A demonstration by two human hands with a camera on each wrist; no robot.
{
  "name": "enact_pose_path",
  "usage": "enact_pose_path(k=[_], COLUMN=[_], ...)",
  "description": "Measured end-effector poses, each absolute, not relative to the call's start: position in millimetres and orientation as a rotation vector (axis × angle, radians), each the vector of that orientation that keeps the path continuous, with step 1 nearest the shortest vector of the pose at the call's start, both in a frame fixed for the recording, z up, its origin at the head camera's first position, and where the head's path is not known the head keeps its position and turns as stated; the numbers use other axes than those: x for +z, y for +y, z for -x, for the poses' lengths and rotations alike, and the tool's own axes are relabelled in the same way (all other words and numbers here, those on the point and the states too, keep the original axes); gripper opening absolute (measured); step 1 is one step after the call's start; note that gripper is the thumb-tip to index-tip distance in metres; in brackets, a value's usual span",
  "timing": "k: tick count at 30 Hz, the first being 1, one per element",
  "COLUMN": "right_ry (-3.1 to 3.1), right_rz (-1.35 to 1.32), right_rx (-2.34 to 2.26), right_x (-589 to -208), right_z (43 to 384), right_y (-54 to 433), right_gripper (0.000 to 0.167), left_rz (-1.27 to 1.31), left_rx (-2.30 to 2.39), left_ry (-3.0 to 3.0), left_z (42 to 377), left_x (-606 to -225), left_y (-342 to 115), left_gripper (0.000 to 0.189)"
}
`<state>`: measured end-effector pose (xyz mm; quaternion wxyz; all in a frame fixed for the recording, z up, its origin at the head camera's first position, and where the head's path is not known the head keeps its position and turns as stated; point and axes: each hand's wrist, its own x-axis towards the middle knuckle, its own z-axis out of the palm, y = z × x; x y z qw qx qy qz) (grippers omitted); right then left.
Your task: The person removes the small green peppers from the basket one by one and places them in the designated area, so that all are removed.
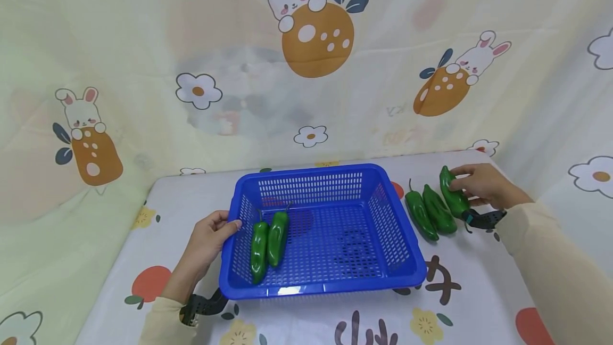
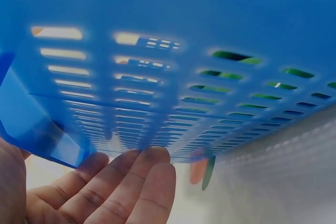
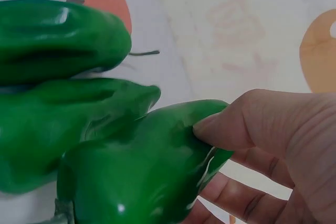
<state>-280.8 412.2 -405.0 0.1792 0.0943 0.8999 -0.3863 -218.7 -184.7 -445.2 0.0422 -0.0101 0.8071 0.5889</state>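
Note:
My left hand (image 1: 207,241) grips the left rim of a blue plastic basket (image 1: 297,290), thumb over the edge. In the left wrist view its fingers (image 2: 123,187) lie against the slotted outer wall. Two green peppers, one long pepper (image 1: 259,252) and a neighbouring pepper (image 1: 278,238), lie side by side in the basket's left part. To the basket's right, my right hand (image 1: 486,182) pinches another green pepper (image 3: 142,166) between thumb and fingers. Beside it on the cloth are two more, a stemmed pepper (image 1: 420,214) and a middle pepper (image 1: 439,211).
A white printed cloth (image 1: 479,292) covers the table. Behind it hangs a pale curtain (image 1: 249,121) with rabbits and flowers, which also encloses the left and right sides. The basket stands centrally, its right wall close to the loose peppers.

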Motion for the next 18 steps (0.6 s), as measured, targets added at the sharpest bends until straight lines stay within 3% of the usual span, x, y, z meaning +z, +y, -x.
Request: enact_pose_path(k=[18], right_ry=[2.497], right_rz=[-0.335], right_rx=[-1.089], right_x=[-430.1], right_z=[284.2], right_y=[426.7], right_gripper=[0.07], left_rz=[0.025], left_rx=[1.818], left_ry=[2.464], left_z=[218.5], left_x=[-445.7], left_y=[-184.2], left_gripper=[0.035])
